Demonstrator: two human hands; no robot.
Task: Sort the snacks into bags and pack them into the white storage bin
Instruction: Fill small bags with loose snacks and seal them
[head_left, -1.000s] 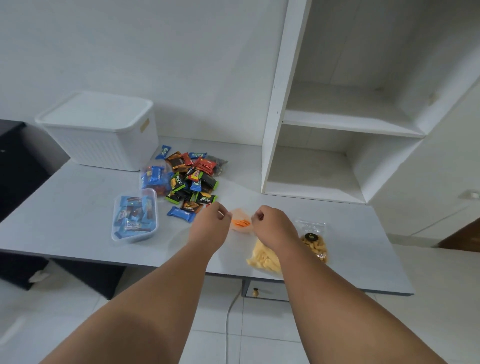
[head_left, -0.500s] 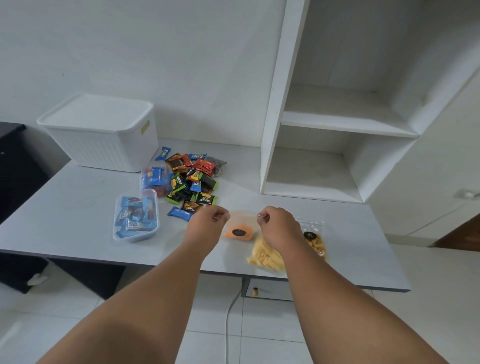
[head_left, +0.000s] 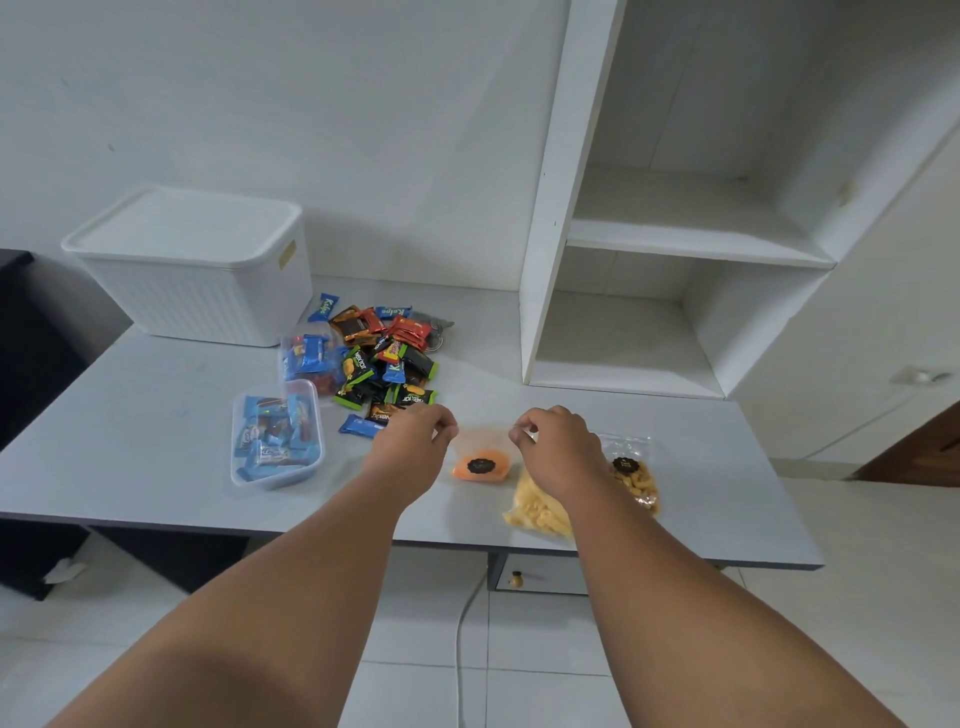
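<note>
A: The orange-snack bag (head_left: 480, 466), any change from a second ago?
B: Contents sit lower; black label now faces up. Bag is at the worktop (head_left: 156, 457) front, just left of the yellow-chip bag (head_left: 540, 512).
A: Hands?
B: Fingers curled. The left hand (head_left: 415, 449) and right hand (head_left: 558, 447) each pinch a top corner of it. The white storage bin (head_left: 197, 280) is well apart, rear left, lid on.

Both forearms stretch from 6 o'clock toward 12. The left grip (head_left: 415, 444) and right grip (head_left: 558, 441) sit knuckles-up (a small gap between them), each pinching the top edge of the clear bag (head_left: 480, 457).
</note>
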